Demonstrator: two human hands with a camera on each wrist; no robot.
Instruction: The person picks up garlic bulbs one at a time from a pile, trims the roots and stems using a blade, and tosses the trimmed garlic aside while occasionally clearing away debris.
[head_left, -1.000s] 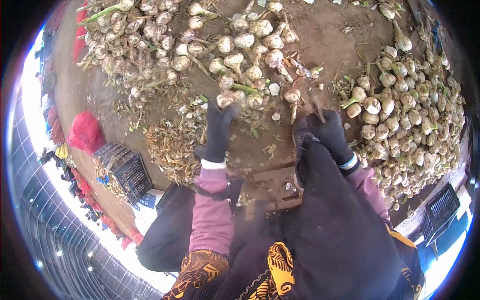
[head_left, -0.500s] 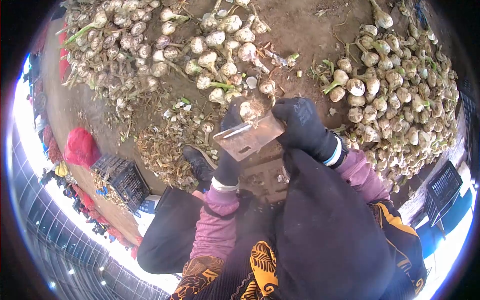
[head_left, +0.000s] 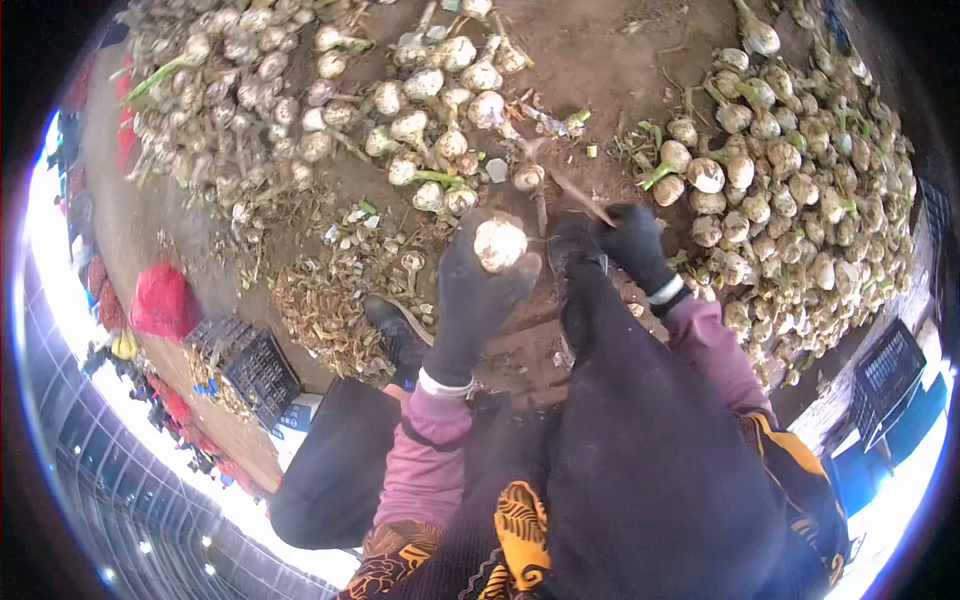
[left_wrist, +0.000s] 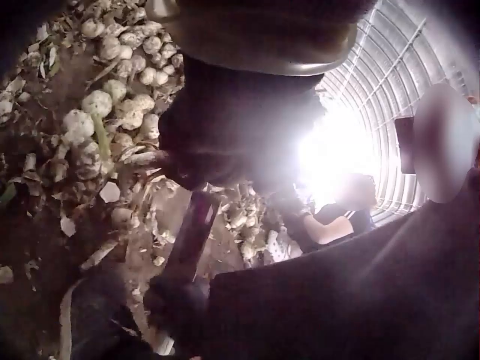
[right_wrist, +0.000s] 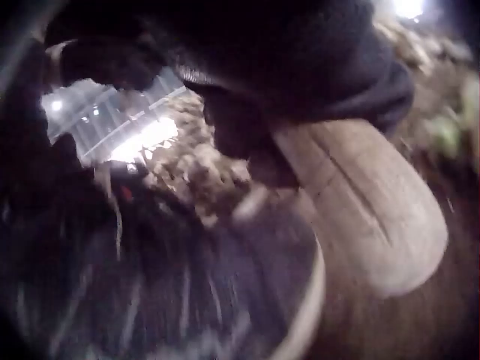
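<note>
Left hand (head_left: pixel 478 285): black glove, raised over the ground between the knees; grip closed around one garlic bulb, fingers and thumb at its sides
Garlic bulb (head_left: pixel 500 246): in the left hand, round pale face turned up toward the head camera, well above the soil, apart from the blade
Right hand (head_left: pixel 637 245): black glove, just beside the right shoe (head_left: pixel 576 238); grip wrapped around the knife
Knife (head_left: pixel 582 197): blade seen nearly edge-on in the head view, slanting from the right hand toward the upper left; rounded end of the wooden handle (right_wrist: pixel 375 210) sticks out of the glove in the right wrist view
Loose bulb (head_left: pixel 528 178): on the ground with its stem, near the far end of the blade
Right heap (head_left: pixel 800 210): many garlic bulbs massed together, beyond the right hand
Left heap (head_left: pixel 250 100): bulbs with stems, upper left of the head view
Peelings (head_left: pixel 330 310): dry scraps piled left of the left hand, beside the left shoe (head_left: pixel 398 335)
Crate (head_left: pixel 262 375): dark plastic, tilted, near the red sack (head_left: pixel 165 302)
</note>
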